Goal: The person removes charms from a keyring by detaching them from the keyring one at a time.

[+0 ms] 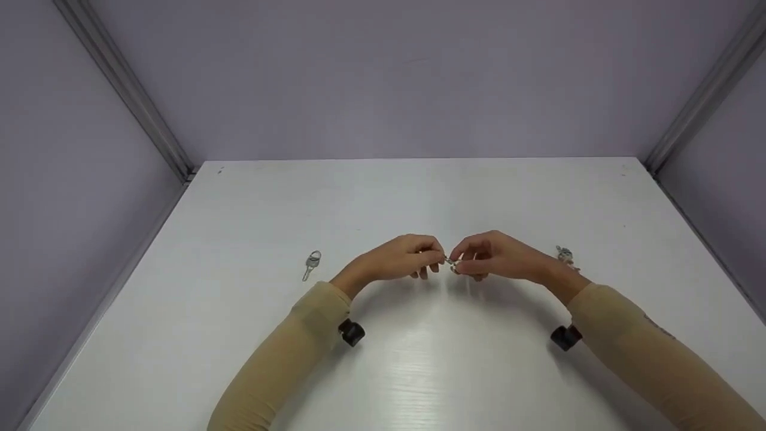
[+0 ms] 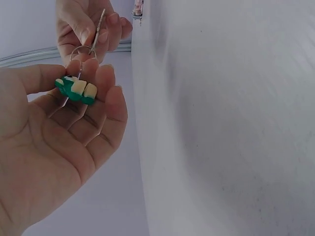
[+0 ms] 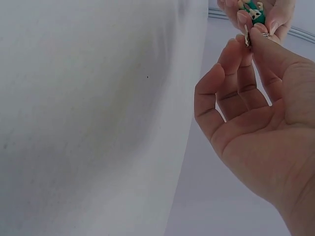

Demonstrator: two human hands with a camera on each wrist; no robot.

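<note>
My two hands meet a little above the middle of the white table (image 1: 419,371). My left hand (image 1: 432,258) pinches a small green and cream charm (image 2: 76,89) between thumb and fingers; a thin metal key ring (image 2: 82,49) rises from it. Opposite, my right hand (image 1: 465,263) pinches a flat silver key (image 2: 100,27) at the ring. In the right wrist view the right hand (image 3: 250,40) shows its palm, fingertips closed on the metal, with the charm (image 3: 254,9) in the left hand's fingers just beyond.
A single silver key (image 1: 312,264) lies on the table left of my left hand. A small bunch of keys (image 1: 564,255) lies just behind my right wrist. Lilac walls close the table on three sides.
</note>
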